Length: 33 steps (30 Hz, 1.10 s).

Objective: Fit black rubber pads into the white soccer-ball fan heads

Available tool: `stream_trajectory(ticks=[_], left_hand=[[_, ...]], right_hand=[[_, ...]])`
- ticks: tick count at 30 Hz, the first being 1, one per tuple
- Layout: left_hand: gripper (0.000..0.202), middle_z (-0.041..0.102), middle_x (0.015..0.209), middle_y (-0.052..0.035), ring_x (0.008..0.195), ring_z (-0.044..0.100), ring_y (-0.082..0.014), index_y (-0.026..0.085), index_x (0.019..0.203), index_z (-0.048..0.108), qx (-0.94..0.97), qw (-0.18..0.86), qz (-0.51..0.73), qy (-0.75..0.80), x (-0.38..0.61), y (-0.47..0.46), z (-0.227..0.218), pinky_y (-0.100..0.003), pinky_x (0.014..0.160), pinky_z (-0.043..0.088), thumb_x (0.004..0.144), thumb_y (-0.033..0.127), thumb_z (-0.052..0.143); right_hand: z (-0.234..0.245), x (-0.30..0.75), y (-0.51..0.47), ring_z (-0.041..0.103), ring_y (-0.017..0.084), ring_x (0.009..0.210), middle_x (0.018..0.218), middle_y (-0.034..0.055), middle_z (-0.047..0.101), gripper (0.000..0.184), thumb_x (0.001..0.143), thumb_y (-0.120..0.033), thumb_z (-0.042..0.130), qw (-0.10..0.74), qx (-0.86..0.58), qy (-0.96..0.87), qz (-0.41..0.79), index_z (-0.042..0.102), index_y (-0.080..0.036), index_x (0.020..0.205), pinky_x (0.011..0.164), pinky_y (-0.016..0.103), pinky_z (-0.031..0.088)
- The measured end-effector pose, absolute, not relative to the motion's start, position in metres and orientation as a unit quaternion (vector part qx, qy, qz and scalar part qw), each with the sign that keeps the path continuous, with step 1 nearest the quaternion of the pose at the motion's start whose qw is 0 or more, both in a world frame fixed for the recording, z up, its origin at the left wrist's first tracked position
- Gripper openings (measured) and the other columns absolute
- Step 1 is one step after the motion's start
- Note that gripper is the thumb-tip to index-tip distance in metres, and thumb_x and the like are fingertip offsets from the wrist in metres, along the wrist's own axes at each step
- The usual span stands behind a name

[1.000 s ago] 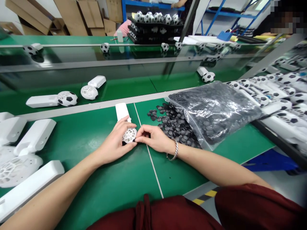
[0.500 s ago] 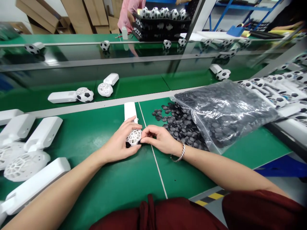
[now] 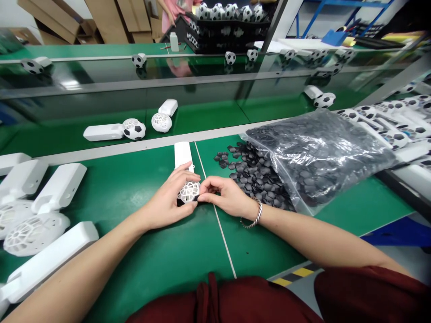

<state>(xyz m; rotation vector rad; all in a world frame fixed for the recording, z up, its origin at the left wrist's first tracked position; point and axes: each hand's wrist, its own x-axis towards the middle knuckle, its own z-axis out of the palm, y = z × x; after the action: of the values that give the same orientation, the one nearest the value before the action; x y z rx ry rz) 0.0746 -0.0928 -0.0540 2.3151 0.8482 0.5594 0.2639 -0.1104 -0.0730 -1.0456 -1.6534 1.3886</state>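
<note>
My left hand is curled around a white plastic housing, steadying it on the green table. The housing has a flat handle pointing away from me and a round latticed head with open cells, partly covered by my fingers. At the head's right edge, thumb and forefinger of my right hand pinch a small black piece, pressed against the lattice near my left thumb. Just beyond my right hand spreads a pile of small black pieces, spilling from a clear plastic bag.
Several white housings lie at left. Beyond the table's pale edge, a green conveyor carries similar housings, some football-patterned. Finished-looking football-patterned pieces crowd the right side. Black trays stand stacked at the back, near a person's pink sleeve.
Housings on the near conveyor have shifted right, while those on the far one have shifted left. My hands stay at the latticed head, with the black piece at its edge showing a little more.
</note>
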Motion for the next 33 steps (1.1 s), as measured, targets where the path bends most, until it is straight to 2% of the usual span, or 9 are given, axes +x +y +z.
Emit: stream_trajectory(ticks=[10,13,16,19,22,24,27,30,33], left_hand=[[0.036,0.050,0.117,-0.0070,0.132,0.021,-0.0280,0.022,0.107,0.042,0.875,0.286,0.217,0.325,0.080,-0.095,-0.054,-0.051,0.104,0.028,0.072,0.016,0.050],[0.035,0.051,0.117,-0.0067,0.132,0.021,-0.0268,0.022,0.107,0.043,0.876,0.288,0.213,0.323,0.081,-0.096,-0.054,-0.049,0.105,0.026,0.073,0.017,0.052],[0.034,0.051,0.117,-0.0074,0.131,0.022,-0.0268,0.022,0.103,0.044,0.874,0.292,0.213,0.324,0.081,-0.096,-0.055,-0.048,0.105,0.028,0.073,0.025,0.060],[0.030,0.051,0.115,-0.0077,0.130,0.025,-0.0272,0.022,0.100,0.045,0.874,0.295,0.223,0.317,0.079,-0.096,-0.055,-0.048,0.103,0.030,0.075,0.027,0.060],[0.029,0.044,0.120,-0.0077,0.129,0.025,-0.0275,0.024,0.099,0.044,0.881,0.297,0.210,0.304,0.076,-0.096,-0.053,-0.048,0.103,0.030,0.073,0.020,0.059],[0.035,0.036,0.123,-0.0085,0.127,0.025,-0.0303,0.024,0.100,0.045,0.874,0.279,0.202,0.342,0.074,-0.098,-0.052,-0.051,0.101,0.032,0.069,0.020,0.061],[0.046,0.029,0.120,-0.0089,0.120,0.030,-0.0336,0.025,0.104,0.046,0.839,0.256,0.199,0.437,0.070,-0.099,-0.049,-0.054,0.096,0.036,0.062,0.023,0.065],[0.046,0.030,0.116,-0.0072,0.113,0.039,-0.0293,0.024,0.106,0.046,0.823,0.283,0.186,0.457,0.062,-0.099,-0.042,-0.049,0.094,0.039,0.063,0.019,0.061],[0.047,0.032,0.117,-0.0058,0.110,0.043,-0.0253,0.025,0.108,0.047,0.829,0.330,0.142,0.429,0.049,-0.097,-0.032,-0.041,0.093,0.042,0.063,0.013,0.055]], right_hand=[[-0.068,0.262,-0.109,0.051,0.008,0.060,0.065,-0.0040,0.054,0.017,0.068,-0.021,0.067,0.344,-0.427,-0.626,0.554,0.051,-0.016,0.067,0.059,0.022,0.044],[-0.064,0.270,-0.096,0.053,0.009,0.063,0.067,-0.0032,0.057,0.014,0.071,-0.022,0.065,0.311,-0.415,-0.675,0.525,0.053,-0.016,0.069,0.061,0.022,0.045],[-0.055,0.287,-0.071,0.056,0.012,0.073,0.078,0.0022,0.063,0.006,0.078,-0.021,0.059,0.251,-0.475,-0.776,0.331,0.059,-0.014,0.079,0.071,0.026,0.044],[-0.052,0.301,-0.047,0.054,0.018,0.085,0.090,0.0076,0.064,0.012,0.082,-0.019,0.055,0.122,-0.507,-0.852,0.058,0.063,-0.014,0.090,0.080,0.031,0.041],[-0.055,0.303,-0.037,0.053,0.021,0.084,0.085,0.0102,0.063,0.013,0.083,-0.015,0.052,0.016,-0.465,-0.885,-0.039,0.064,-0.012,0.084,0.074,0.031,0.041],[-0.058,0.302,-0.037,0.053,0.021,0.082,0.082,0.0118,0.063,0.015,0.083,-0.011,0.049,0.004,-0.447,-0.893,-0.050,0.064,-0.010,0.081,0.071,0.031,0.041],[-0.058,0.301,-0.039,0.053,0.022,0.083,0.087,0.0141,0.061,0.018,0.083,-0.007,0.046,-0.002,-0.437,-0.897,-0.066,0.062,-0.008,0.089,0.071,0.032,0.042],[-0.054,0.304,-0.041,0.054,0.021,0.085,0.090,0.0126,0.061,0.021,0.083,-0.006,0.045,0.006,-0.443,-0.894,-0.059,0.061,-0.009,0.097,0.073,0.031,0.043],[-0.044,0.302,-0.049,0.057,0.016,0.081,0.088,0.0070,0.064,0.017,0.083,-0.008,0.048,0.092,-0.458,-0.883,0.044,0.062,-0.013,0.093,0.074,0.026,0.044]])
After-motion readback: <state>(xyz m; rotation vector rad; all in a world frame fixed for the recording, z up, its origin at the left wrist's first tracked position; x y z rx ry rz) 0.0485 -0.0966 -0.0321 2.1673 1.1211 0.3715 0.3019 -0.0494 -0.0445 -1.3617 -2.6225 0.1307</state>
